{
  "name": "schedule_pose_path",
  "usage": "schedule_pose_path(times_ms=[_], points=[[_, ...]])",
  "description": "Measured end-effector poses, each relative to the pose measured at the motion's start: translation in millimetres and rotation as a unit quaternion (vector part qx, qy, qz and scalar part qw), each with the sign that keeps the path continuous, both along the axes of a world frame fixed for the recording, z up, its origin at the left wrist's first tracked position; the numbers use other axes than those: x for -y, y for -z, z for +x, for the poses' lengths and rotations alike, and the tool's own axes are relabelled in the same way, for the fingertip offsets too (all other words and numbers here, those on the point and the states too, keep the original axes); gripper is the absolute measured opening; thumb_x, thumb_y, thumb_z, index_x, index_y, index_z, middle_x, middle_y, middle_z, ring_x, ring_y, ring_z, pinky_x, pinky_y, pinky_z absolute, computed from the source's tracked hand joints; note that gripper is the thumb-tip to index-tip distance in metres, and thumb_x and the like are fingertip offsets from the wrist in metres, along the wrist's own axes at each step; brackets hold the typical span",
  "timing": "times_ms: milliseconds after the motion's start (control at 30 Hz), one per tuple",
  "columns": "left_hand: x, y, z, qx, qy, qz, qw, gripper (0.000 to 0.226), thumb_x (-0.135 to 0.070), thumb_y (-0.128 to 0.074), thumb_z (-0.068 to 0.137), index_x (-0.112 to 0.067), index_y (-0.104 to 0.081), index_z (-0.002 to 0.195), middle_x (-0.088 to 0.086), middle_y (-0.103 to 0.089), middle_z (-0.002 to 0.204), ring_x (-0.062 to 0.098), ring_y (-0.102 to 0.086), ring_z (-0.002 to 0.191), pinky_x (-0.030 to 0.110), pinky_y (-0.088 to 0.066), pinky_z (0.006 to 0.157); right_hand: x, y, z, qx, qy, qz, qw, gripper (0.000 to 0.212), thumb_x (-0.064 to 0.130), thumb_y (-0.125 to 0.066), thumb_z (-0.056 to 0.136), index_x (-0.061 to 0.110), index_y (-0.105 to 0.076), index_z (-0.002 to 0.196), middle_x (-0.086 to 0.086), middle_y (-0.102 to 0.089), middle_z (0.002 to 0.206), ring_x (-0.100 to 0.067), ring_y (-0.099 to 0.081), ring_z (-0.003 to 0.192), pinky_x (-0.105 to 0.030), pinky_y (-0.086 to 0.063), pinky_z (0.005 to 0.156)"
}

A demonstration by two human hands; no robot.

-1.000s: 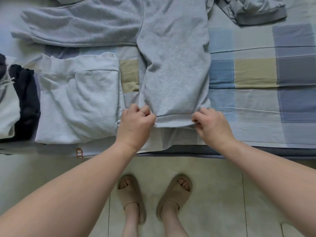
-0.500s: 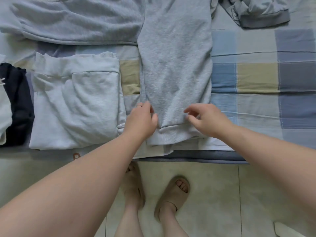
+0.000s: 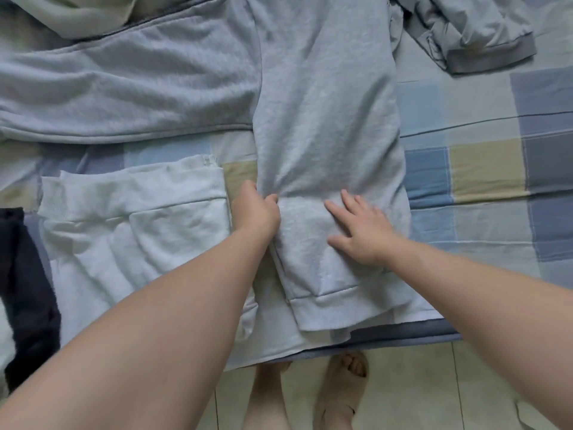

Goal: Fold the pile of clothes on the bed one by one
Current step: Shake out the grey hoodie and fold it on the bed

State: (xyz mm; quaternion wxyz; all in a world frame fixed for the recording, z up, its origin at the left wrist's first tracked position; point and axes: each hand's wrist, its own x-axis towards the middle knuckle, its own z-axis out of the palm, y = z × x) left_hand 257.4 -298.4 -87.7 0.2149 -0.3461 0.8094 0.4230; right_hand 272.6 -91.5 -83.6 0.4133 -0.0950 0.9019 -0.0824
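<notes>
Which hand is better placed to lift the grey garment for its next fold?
Left, probably. The left hand curls its fingers on the edge of the grey garment at the crease. The right hand lies flat on top, fingers straight, gripping nothing.

Light grey sweatshirt, white folded garment, blue-beige-grey checked bedsheet.
</notes>
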Motion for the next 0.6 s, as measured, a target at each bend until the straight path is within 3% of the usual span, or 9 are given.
schedule_pose_path(times_ms=[67, 133, 200, 267, 333, 400, 467, 533, 600], points=[[10, -2, 0, 0.040, 0.022, -0.028, 0.999, 0.021, -0.023, -0.059, 0.099, -0.009, -0.050, 0.112, 0.006, -0.058, 0.108, 0.022, -0.050, 0.091, 0.027, -0.037, 0.068, 7, 0, -4, 0.103, 0.027, 0.009, 0.994, 0.079, 0.051, -0.056, 0.097, 0.040, -0.010, 0.160, 0.001, 0.012, 0.169, -0.025, 0.005, 0.156, -0.045, -0.006, 0.123], [10, -8, -4, 0.024, 0.058, -0.062, 0.996, 0.025, -0.019, -0.059, 0.097, -0.007, -0.047, 0.116, 0.011, -0.056, 0.119, 0.029, -0.053, 0.104, 0.036, -0.041, 0.081, 15, -9, -17, 0.123, 0.078, -0.006, 0.989, 0.069, 0.045, -0.058, 0.098, 0.033, -0.027, 0.158, -0.003, -0.005, 0.170, -0.026, -0.011, 0.155, -0.039, -0.015, 0.122], [7, -20, -8, -0.045, 0.112, -0.110, 0.987, 0.035, -0.017, -0.063, 0.093, -0.012, -0.044, 0.123, 0.012, -0.048, 0.131, 0.033, -0.048, 0.119, 0.041, -0.041, 0.094, 22, -24, -36, 0.045, 0.100, -0.010, 0.994, 0.045, 0.036, -0.056, 0.098, 0.025, -0.055, 0.142, -0.007, -0.045, 0.154, -0.027, -0.044, 0.139, -0.035, -0.037, 0.110], [9, -29, -16, -0.110, 0.204, -0.169, 0.958, 0.050, -0.021, -0.066, 0.091, -0.023, -0.042, 0.135, 0.007, -0.038, 0.146, 0.032, -0.038, 0.131, 0.042, -0.038, 0.103, 29, -37, -53, -0.042, 0.109, -0.009, 0.993, 0.038, 0.029, -0.054, 0.097, 0.023, -0.061, 0.133, -0.006, -0.062, 0.135, -0.029, -0.055, 0.126, -0.039, -0.046, 0.103], [18, -30, -26, -0.134, 0.343, -0.206, 0.907, 0.051, -0.024, -0.060, 0.095, -0.033, -0.040, 0.142, 0.000, -0.025, 0.161, 0.031, -0.029, 0.141, 0.045, -0.033, 0.108, 35, -44, -65, -0.084, 0.106, -0.027, 0.990, 0.049, 0.026, -0.055, 0.096, 0.023, -0.049, 0.145, -0.007, -0.051, 0.145, -0.031, -0.047, 0.133, -0.045, -0.042, 0.108], [32, -25, -35, -0.109, 0.480, -0.226, 0.841, 0.045, -0.028, -0.048, 0.101, -0.037, -0.039, 0.144, -0.004, -0.016, 0.167, 0.033, -0.020, 0.149, 0.050, -0.024, 0.115, 45, -45, -75, -0.099, 0.097, -0.038, 0.990, 0.066, 0.026, -0.057, 0.095, 0.028, -0.032, 0.156, -0.007, -0.027, 0.162, -0.032, -0.030, 0.145, -0.047, -0.031, 0.117], [49, -20, -40, -0.072, 0.544, -0.247, 0.799, 0.045, -0.028, -0.038, 0.104, -0.039, -0.036, 0.148, -0.005, -0.015, 0.168, 0.035, -0.011, 0.153, 0.059, -0.009, 0.119, 58, -42, -87, -0.090, 0.103, -0.032, 0.990, 0.077, 0.029, -0.057, 0.095, 0.036, -0.015, 0.160, -0.001, 0.002, 0.169, -0.029, -0.010, 0.153, -0.050, -0.022, 0.122], [66, -18, -45, -0.049, 0.559, -0.266, 0.784, 0.049, -0.026, -0.037, 0.103, -0.041, -0.034, 0.150, -0.006, -0.018, 0.167, 0.035, -0.007, 0.154, 0.062, -0.001, 0.118, 69, -36, -99, -0.080, 0.123, -0.027, 0.989, 0.081, 0.032, -0.055, 0.096, 0.040, -0.006, 0.160, 0.004, 0.014, 0.168, -0.029, 0.000, 0.154, -0.051, -0.017, 0.123], [82, -17, -51, -0.058, 0.536, -0.266, 0.799, 0.049, -0.029, -0.042, 0.101, -0.040, -0.038, 0.148, -0.006, -0.024, 0.165, 0.031, -0.010, 0.154, 0.060, -0.002, 0.120, 82, -26, -110, -0.070, 0.132, -0.026, 0.988, 0.081, 0.034, -0.053, 0.097, 0.040, -0.003, 0.160, 0.005, 0.016, 0.168, -0.031, 0.004, 0.155, -0.052, -0.012, 0.124]])
